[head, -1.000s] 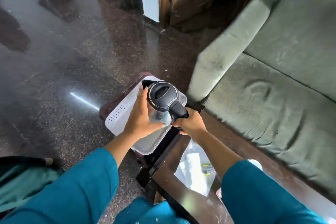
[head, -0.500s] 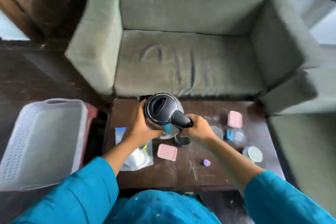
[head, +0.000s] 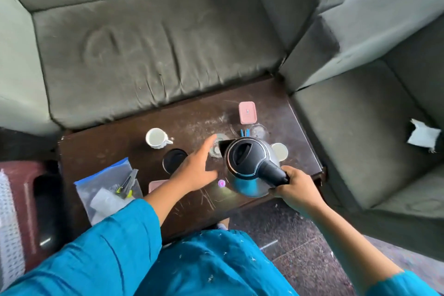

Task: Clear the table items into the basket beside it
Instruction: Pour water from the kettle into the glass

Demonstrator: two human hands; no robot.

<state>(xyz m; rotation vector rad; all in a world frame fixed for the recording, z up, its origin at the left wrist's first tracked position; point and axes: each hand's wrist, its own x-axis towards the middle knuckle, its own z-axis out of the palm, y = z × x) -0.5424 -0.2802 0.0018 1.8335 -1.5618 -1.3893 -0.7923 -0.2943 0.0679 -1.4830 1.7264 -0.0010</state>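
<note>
Since the earlier frame the kettle (head: 249, 168) has been released by the left hand (head: 195, 170); it is now gripped only by the right hand (head: 296, 190), fingers wrapped tight round the black handle. The kettle is held over the table (head: 101, 149) near its right, near edge. The left hand is held flat beside it, fingers extended and loosely spread, nothing held. The white basket (head: 9, 228) is seen at far left, now mostly out of frame.

I can read no words, brands or numbers on anything here, neither on the table's items nor elsewhere around me.
</note>
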